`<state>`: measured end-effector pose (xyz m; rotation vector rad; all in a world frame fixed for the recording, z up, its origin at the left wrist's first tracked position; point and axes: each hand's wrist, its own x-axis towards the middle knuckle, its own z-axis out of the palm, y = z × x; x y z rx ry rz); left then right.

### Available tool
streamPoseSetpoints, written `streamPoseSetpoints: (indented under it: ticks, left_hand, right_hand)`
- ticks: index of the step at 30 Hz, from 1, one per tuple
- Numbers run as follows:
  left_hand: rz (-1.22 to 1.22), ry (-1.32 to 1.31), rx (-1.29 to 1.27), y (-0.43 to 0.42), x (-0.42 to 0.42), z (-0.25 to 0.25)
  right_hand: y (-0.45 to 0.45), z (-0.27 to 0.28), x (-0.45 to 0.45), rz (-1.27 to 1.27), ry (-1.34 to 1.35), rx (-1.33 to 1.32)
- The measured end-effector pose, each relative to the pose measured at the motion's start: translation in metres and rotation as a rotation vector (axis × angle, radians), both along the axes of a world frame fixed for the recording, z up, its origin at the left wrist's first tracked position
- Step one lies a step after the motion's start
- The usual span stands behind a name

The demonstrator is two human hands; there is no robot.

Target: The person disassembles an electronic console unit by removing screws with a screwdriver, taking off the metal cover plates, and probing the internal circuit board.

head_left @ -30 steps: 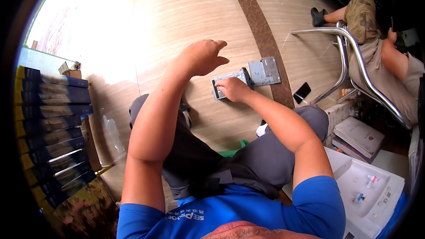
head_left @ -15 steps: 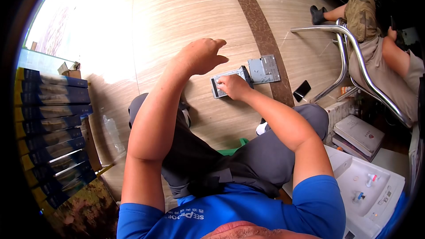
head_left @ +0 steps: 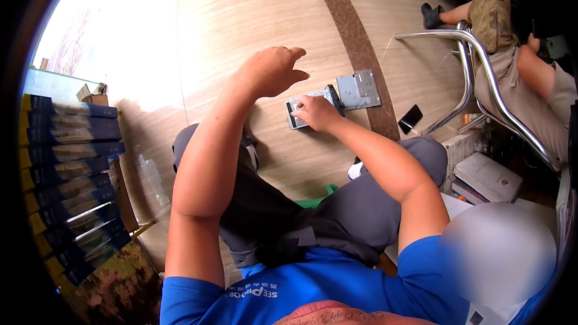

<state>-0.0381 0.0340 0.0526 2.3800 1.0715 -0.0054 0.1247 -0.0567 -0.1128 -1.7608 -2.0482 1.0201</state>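
Boxes [head_left: 69, 159] in blue and yellow stood piled at the far left, with a small carton [head_left: 93, 94] behind them and clear plastic [head_left: 152, 177] on the floor [head_left: 211, 42] just to their right. The left arm stretched forward over the left knee, and the left hand [head_left: 270, 73] hung in the air above the floor, its fingers and thumb spread well apart with nothing visible between them. A dark shoe [head_left: 251, 153] showed beside that forearm.

Between and beyond the knees, the grey metal unit [head_left: 319, 92] lay on the floor, a dark strip along its left end. The right hand [head_left: 319, 114] lay over it from the right, fingers bent and thumb close to them; whether they pinched some small part, I could not tell. Below, something green [head_left: 322, 197] showed between the thighs.

Just right of the unit lay a flat grey plate [head_left: 359, 90], reaching towards the brown floor stripe [head_left: 355, 42]. Farther right came a black phone [head_left: 410, 119], then a bent chrome frame [head_left: 466, 84] with another person's leg [head_left: 494, 18] behind it. Books [head_left: 490, 177] sat nearer the right knee, and a pale blurred disc [head_left: 500, 253] hid much of the lower right corner.
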Motion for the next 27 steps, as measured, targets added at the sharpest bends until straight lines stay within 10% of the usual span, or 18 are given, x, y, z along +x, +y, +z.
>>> streamPoseSetpoints:
  ticks: [27]
  left_hand:
    - [-0.002,-0.03,0.085,0.0,-0.003,-0.011]
  right_hand:
    - [0.005,-0.008,0.004,0.196,0.135,0.172]
